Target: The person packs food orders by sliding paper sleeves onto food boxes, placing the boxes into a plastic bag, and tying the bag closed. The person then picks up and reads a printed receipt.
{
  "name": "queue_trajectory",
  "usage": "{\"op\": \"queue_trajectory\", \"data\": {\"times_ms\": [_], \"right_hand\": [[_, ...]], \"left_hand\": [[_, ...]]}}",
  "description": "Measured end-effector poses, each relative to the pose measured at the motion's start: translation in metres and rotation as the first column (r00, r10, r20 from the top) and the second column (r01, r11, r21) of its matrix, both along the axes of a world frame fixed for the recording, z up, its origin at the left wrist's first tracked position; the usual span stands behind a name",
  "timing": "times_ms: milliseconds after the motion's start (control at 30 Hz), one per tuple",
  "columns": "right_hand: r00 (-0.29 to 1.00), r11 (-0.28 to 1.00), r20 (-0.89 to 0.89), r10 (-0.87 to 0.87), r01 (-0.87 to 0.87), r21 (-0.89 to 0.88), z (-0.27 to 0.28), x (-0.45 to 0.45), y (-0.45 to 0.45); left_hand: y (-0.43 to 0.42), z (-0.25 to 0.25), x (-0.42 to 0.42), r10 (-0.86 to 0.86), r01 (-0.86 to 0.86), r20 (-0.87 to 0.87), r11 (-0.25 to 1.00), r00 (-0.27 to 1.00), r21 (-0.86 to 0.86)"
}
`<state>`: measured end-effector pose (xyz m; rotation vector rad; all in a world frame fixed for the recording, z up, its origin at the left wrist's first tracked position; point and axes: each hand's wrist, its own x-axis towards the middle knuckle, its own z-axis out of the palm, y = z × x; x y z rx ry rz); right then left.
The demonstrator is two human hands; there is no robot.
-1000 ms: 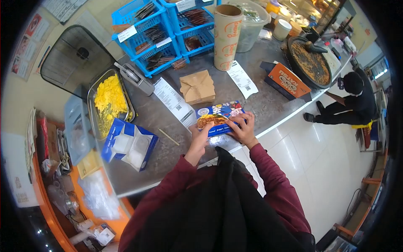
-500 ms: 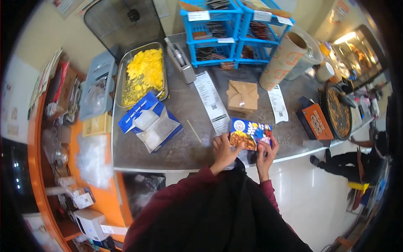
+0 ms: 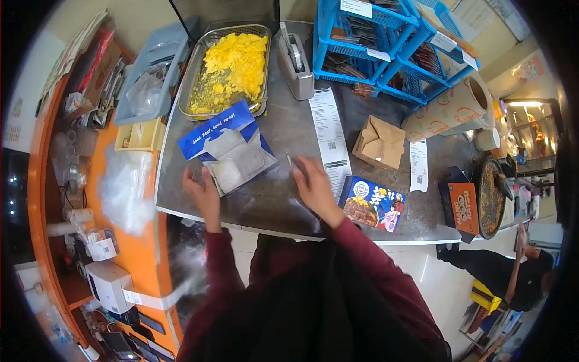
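The open box sits on the counter between my two hands, its blue flap up towards the far side and its pale inside facing me, with a shallow plastic piece showing in it. My left hand is open and empty, thumb and fingers apart, just beside the near left corner. My right hand is off to the other side, fingers half curled at a thin stick; I cannot tell whether I grip it or only have my fingertips next to it. To handle the box well, I judge the left palm should bear flat and low on its side, since card like this would likely buckle under a hard pinch. The right fingers do best free of the stick before they press on the opposite wall, and the pressure should be even so the plastic piece stays level. My right forearm needs care too: the closed box lies just beside it, near the counter's edge, and an elbow swung outward could nudge it. Beyond my right hand lie a receipt and a brown box. Past the flap is the tray of yellow food, close enough that I would lift the box towards me, never slide it back.
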<state>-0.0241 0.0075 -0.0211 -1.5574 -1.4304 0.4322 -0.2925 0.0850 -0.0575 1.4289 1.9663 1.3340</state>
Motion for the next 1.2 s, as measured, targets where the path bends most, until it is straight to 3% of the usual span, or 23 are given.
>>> {"op": "queue_trajectory", "data": {"times_ms": [67, 167, 233, 367, 467, 667, 767, 867, 967, 1067, 1167, 1200], "right_hand": [[0.996, 0.994, 0.047, -0.080, 0.083, -0.070, -0.031, -0.017, 0.037], [0.999, 0.970, 0.030, -0.043, 0.049, -0.240, -0.032, -0.033, 0.049], [0.994, 0.951, 0.096, -0.048, 0.075, -0.302, -0.025, -0.043, 0.039], [0.993, 0.915, 0.112, -0.042, 0.083, -0.395, -0.024, -0.043, 0.022], [0.991, 0.903, 0.129, 0.019, 0.038, -0.427, -0.024, -0.033, 0.017], [0.991, 0.961, 0.130, 0.002, 0.034, -0.274, -0.022, -0.031, 0.026], [0.996, 0.969, 0.058, -0.073, 0.084, -0.231, -0.028, -0.027, 0.026], [0.997, 0.952, 0.051, -0.062, 0.074, -0.297, -0.025, -0.022, 0.027], [0.997, 0.953, 0.030, -0.066, 0.072, -0.294, -0.025, -0.024, 0.026], [0.998, 0.959, 0.019, -0.054, 0.057, -0.276, -0.027, -0.024, 0.025], [0.997, 0.979, -0.056, -0.050, 0.038, -0.203, -0.024, -0.024, 0.021], [0.993, 0.975, -0.084, -0.083, 0.064, -0.211, -0.018, -0.025, 0.018]], "left_hand": [[0.012, -0.001, -0.011, -0.124, 0.158, 0.302, 0.983, 0.945, -0.091], [0.013, 0.001, -0.011, -0.185, 0.250, 0.293, 0.947, 0.938, -0.202], [0.008, -0.003, -0.009, -0.216, 0.263, 0.259, 0.951, 0.941, -0.163], [-0.003, 0.006, 0.002, -0.248, 0.267, 0.147, 0.955, 0.957, -0.128], [-0.002, 0.002, -0.003, -0.232, 0.251, 0.108, 0.944, 0.967, -0.213], [0.003, -0.010, -0.011, -0.299, 0.314, 0.122, 0.940, 0.946, -0.134], [0.002, -0.003, -0.014, -0.325, 0.319, -0.025, 0.939, 0.945, -0.131], [0.005, -0.010, -0.022, -0.371, 0.347, -0.305, 0.929, 0.877, -0.130], [0.007, -0.009, -0.024, -0.425, 0.341, -0.369, 0.900, 0.827, -0.272], [0.005, -0.010, -0.016, -0.343, 0.355, -0.331, 0.935, 0.879, -0.025], [0.001, -0.001, -0.010, -0.321, 0.306, -0.102, 0.942, 0.942, -0.138], [-0.001, 0.001, -0.007, -0.301, 0.294, -0.096, 0.952, 0.949, -0.081]]}}
